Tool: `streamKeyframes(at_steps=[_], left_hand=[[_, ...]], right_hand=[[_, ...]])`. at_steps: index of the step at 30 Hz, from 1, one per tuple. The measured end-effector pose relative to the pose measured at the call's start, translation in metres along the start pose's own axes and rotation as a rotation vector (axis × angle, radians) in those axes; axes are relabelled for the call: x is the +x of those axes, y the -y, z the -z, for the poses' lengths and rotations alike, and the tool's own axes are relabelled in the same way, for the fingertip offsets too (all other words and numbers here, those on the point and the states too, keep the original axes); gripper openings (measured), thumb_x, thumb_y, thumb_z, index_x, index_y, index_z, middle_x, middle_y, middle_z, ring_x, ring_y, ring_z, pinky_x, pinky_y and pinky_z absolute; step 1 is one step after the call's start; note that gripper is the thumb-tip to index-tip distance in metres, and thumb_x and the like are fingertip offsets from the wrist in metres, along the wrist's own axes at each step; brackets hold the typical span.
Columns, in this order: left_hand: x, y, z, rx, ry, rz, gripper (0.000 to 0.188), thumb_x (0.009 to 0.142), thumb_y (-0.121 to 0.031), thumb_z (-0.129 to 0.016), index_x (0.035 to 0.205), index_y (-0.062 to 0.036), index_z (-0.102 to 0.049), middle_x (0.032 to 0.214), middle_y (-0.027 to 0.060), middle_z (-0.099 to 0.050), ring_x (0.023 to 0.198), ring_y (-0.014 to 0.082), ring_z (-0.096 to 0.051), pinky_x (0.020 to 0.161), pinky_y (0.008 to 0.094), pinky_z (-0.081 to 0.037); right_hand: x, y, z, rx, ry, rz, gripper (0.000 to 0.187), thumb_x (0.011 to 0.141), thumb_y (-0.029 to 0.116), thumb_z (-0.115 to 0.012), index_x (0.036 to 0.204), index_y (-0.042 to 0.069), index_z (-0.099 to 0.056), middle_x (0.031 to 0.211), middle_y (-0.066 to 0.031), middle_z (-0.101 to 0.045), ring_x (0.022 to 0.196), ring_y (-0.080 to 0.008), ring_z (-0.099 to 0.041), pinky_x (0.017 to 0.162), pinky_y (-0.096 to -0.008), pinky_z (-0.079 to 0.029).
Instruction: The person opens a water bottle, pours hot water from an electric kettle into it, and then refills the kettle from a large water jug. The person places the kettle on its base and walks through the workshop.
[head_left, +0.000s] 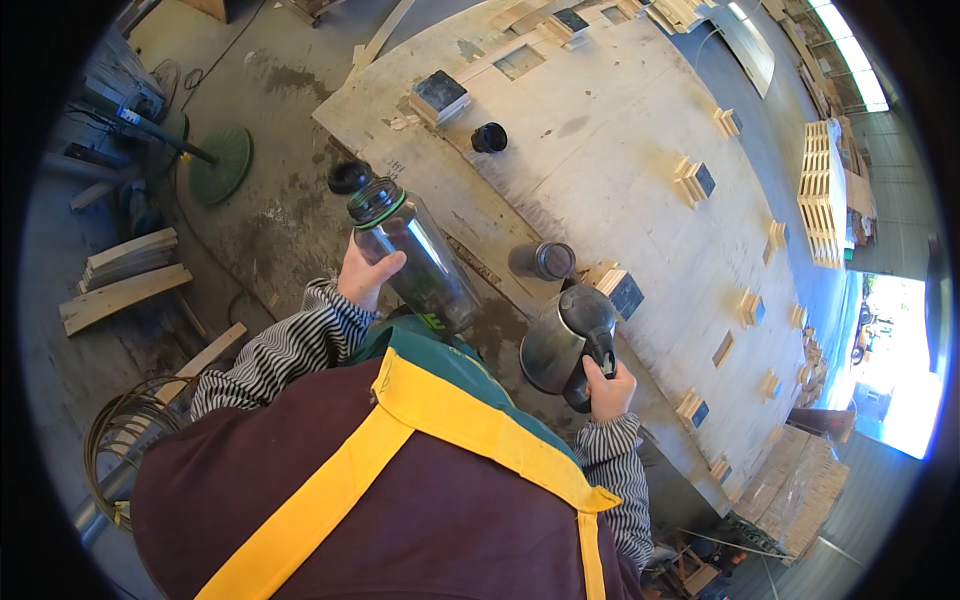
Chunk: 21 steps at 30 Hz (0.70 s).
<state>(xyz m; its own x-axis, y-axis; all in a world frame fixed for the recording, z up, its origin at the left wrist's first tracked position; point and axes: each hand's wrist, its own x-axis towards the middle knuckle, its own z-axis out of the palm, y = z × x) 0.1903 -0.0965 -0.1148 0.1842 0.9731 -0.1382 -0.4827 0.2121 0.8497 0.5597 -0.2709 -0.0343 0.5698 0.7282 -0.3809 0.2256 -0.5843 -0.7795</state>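
At the near edge of a broad wooden board (620, 130), both hands are occupied; left hand (364, 274) grips a clear bottle (425, 262) with a green ring at the neck, thumb laid along its side, the other fingers mostly hidden behind it, their spread cannot be told; the bottle is tilted, mouth uncovered, a black cap (350, 177) just beside the neck.

Right hand (611, 391) holds a dark kettle (546, 346) by its black handle, fingers curled together around the grip; kettle to the right of the bottle, the two apart.

On the board: a dark cup (540, 260) near the kettle, a small black cup (489, 138) farther off; wooden blocks with dark tops (440, 94) set about the surface.

Left, on the floor: a round green base (220, 165) with a pole; stacked planks (125, 270); a coiled hose (103, 440) nearer the body.
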Motion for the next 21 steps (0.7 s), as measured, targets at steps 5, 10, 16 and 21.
streamKeyframes(at_steps=[5,10,16,21], left_hand=[[0.002,-0.009,-0.013,0.007,0.076,-0.031,0.083,0.075,-0.019,-0.086,0.141,-0.0055,-0.037,0.133,0.0093,-0.053,0.124,0.0222,-0.051,0.107,0.0406,-0.040],[0.007,-0.012,-0.021,0.017,0.141,-0.010,0.085,0.075,-0.015,-0.085,0.142,-0.0066,-0.035,0.136,0.0100,-0.050,0.125,0.0226,-0.050,0.107,0.0415,-0.041],[0.009,-0.009,-0.024,0.008,0.149,0.008,0.085,0.076,-0.018,-0.083,0.144,-0.0065,-0.033,0.136,0.0113,-0.050,0.125,0.0228,-0.050,0.107,0.0415,-0.040],[0.008,-0.010,-0.023,0.012,0.153,0.001,0.085,0.076,-0.011,-0.082,0.144,-0.0062,-0.030,0.136,0.0122,-0.050,0.127,0.0246,-0.049,0.108,0.0435,-0.040]], right_hand=[[0.013,0.002,0.005,-0.049,0.022,-0.033,0.027,0.082,0.020,-0.078,0.074,-0.001,-0.062,0.058,-0.0002,-0.055,0.048,-0.0080,-0.050,0.046,-0.0276,-0.040],[0.018,0.010,0.012,-0.091,0.040,-0.046,0.027,0.081,0.019,-0.079,0.074,0.000,-0.062,0.058,0.0004,-0.055,0.048,-0.0077,-0.050,0.046,-0.0273,-0.039],[0.017,0.027,0.020,-0.118,0.063,-0.047,0.026,0.081,0.019,-0.079,0.074,0.000,-0.062,0.059,0.0007,-0.055,0.049,-0.0073,-0.049,0.045,-0.0267,-0.039],[0.016,0.037,0.028,-0.131,0.072,-0.059,0.027,0.081,0.020,-0.079,0.074,0.000,-0.062,0.058,0.0003,-0.055,0.049,-0.0074,-0.049,0.046,-0.0269,-0.039]])
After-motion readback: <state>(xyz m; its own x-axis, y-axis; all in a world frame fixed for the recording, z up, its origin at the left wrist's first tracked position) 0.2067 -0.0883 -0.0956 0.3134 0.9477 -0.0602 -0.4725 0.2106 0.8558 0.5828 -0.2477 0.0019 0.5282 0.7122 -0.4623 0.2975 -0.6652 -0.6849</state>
